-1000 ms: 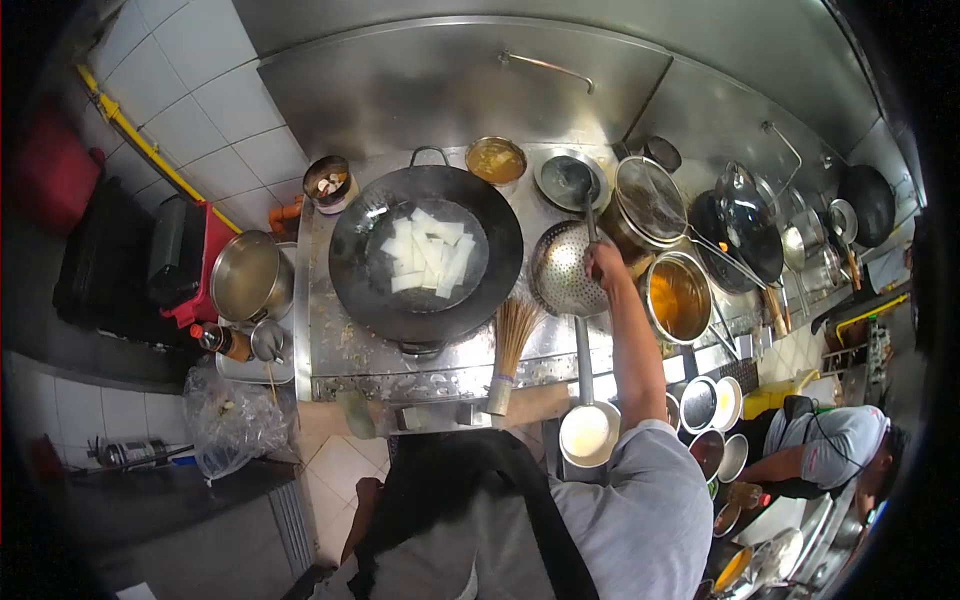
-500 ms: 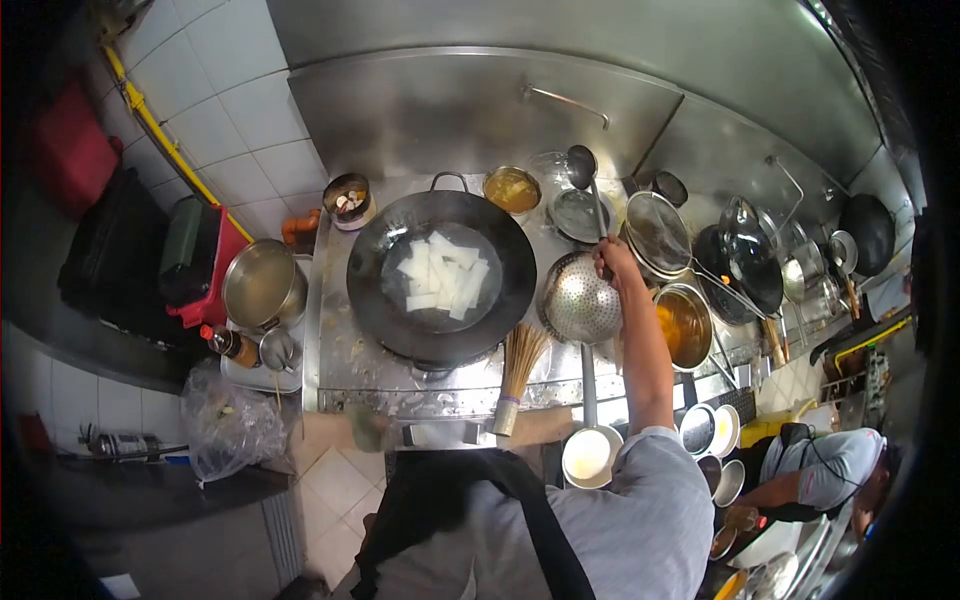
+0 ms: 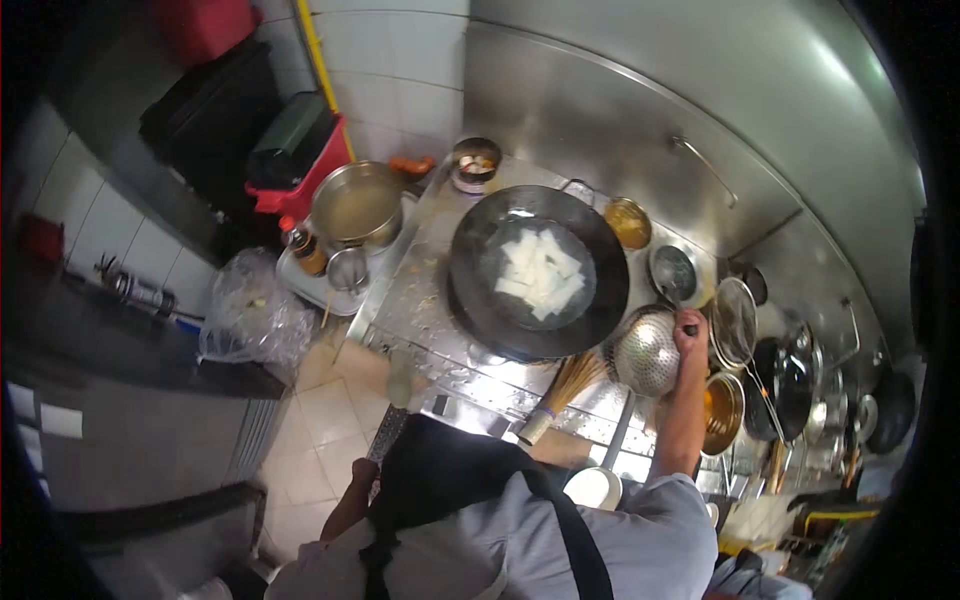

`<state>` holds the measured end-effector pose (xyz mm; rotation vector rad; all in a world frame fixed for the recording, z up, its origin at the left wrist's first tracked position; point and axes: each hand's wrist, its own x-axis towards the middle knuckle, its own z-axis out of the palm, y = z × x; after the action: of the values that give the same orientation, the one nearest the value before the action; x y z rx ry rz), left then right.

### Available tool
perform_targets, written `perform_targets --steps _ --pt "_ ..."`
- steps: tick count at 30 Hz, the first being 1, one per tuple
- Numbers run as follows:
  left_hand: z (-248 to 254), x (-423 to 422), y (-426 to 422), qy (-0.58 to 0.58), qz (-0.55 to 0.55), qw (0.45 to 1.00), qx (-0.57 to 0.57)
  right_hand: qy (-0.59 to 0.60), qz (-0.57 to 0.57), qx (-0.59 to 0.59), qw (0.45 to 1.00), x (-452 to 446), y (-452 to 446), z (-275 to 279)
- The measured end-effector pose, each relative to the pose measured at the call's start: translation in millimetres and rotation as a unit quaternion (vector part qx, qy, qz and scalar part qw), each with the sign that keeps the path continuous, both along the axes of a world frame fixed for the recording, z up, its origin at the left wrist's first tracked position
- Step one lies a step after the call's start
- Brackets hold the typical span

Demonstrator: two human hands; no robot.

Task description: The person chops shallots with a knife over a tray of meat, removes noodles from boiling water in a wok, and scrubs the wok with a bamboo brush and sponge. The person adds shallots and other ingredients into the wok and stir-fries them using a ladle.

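Note:
My right hand [image 3: 692, 338] is closed around the handle of a ladle [image 3: 671, 293], whose bowl end lies at a round metal bowl [image 3: 688, 262] behind the strainer. Just left of that hand is a perforated metal strainer [image 3: 645, 352] with a long handle. A big black wok [image 3: 470, 305] on the stove holds liquid and a pile of white flat strips [image 3: 542, 272]. Low by my side hangs my left hand [image 3: 366, 470], away from the stove; its fingers are too small and blurred to make out.
A bamboo brush [image 3: 567, 390] lies in front of the wok. Behind stand a bowl of yellowish liquid [image 3: 628, 222] and a small pot [image 3: 477, 160]. A large pot [image 3: 357, 205] and a sauce bottle [image 3: 304, 250] are at left. Wire strainers [image 3: 733, 322] and a pot of orange-brown liquid [image 3: 722, 412] crowd the right.
My view has turned, so the stove appears rotated and shifted right. The ladle, upright and raised before, is now lowered toward the round bowl. My left hand has come into view.

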<state>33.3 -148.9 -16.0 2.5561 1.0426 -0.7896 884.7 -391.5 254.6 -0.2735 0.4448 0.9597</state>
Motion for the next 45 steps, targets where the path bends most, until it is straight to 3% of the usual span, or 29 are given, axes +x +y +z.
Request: perform_targets --steps 7,9,10,11,12,13,14,16,17,18,19,21,24,27,29,35,36,37,38,39,40,43,45 --pt "3 0 -3 0.098 -0.016 0.995 -0.022 -0.115 0.038 -0.164 0.979 -10 33 47" --pt "1 1 -4 0.098 -0.018 0.995 0.002 -0.176 0.111 -0.262 0.942 -7 26 60" --pt "1 0 -5 0.098 -0.027 0.995 -0.001 -0.248 0.118 -0.351 0.895 -5 24 56" --pt "1 0 -3 0.093 -0.03 0.995 0.002 -0.245 0.11 -0.356 0.895 -8 18 57" --pt "3 2 1 0.087 -0.033 0.996 0.007 -0.37 0.116 -0.494 0.778 -32 24 71" --pt "8 4 6 0.085 -0.045 0.995 0.007 -0.474 0.117 -0.61 0.624 -55 31 81" --pt "13 6 10 0.078 -0.037 0.996 -0.023 -0.469 0.108 -0.596 0.643 -69 33 82" --pt "13 21 25 0.064 -0.061 0.995 -0.05 -0.529 0.102 -0.617 0.573 -84 27 72" --pt "8 23 29 0.022 -0.035 0.998 -0.044 -0.5 0.082 -0.65 0.566 -106 35 80" --pt "2 16 30 -0.019 -0.007 0.999 -0.042 -0.522 0.053 -0.646 0.554 -102 25 52" --pt "-3 10 31 -0.061 0.02 0.997 -0.04 -0.597 0.032 -0.626 0.5 -66 -1 -21" --pt "-18 26 32 -0.004 -0.007 1.0 -0.002 -0.452 -0.011 -0.617 0.644 -145 37 61" --pt "-20 26 37 -0.012 -0.054 0.998 0.022 -0.425 -0.071 -0.575 0.695 -161 43 75" --pt "-23 19 43 -0.018 -0.034 0.999 -0.01 -0.464 -0.138 -0.582 0.653 -138 36 67" --pt "-22 15 47 -0.022 -0.027 0.999 -0.018 -0.467 -0.117 -0.626 0.613 -131 33 88" --pt "-10 10 60 -0.048 -0.023 0.998 -0.02 -0.485 -0.101 -0.622 0.607 -122 14 100" --pt "-14 6 62 -0.06 -0.023 0.998 -0.017 -0.545 -0.1 -0.645 0.527 -98 -3 68" --pt "-15 7 64 -0.068 -0.025 0.997 -0.012 -0.497 -0.076 -0.614 0.609 -118 0 88" --pt "-15 6 62 -0.06 -0.032 0.998 -0.003 -0.506 -0.071 -0.608 0.608 -118 0 84" --pt "-20 10 70 0.033 -0.042 0.998 -0.046 -0.52 -0.068 -0.602 0.602 -115 -5 75" --pt "-15 10 67 0.017 -0.158 0.987 0.04 -0.535 -0.07 -0.593 0.598 -112 -9 69" --pt "-9 18 69 -0.022 -0.104 0.994 0.001 -0.554 -0.062 -0.573 0.601 -111 -15 70" --pt "-6 20 69 -0.021 -0.108 0.994 0.001 -0.515 -0.018 -0.587 0.624 -143 -2 107"
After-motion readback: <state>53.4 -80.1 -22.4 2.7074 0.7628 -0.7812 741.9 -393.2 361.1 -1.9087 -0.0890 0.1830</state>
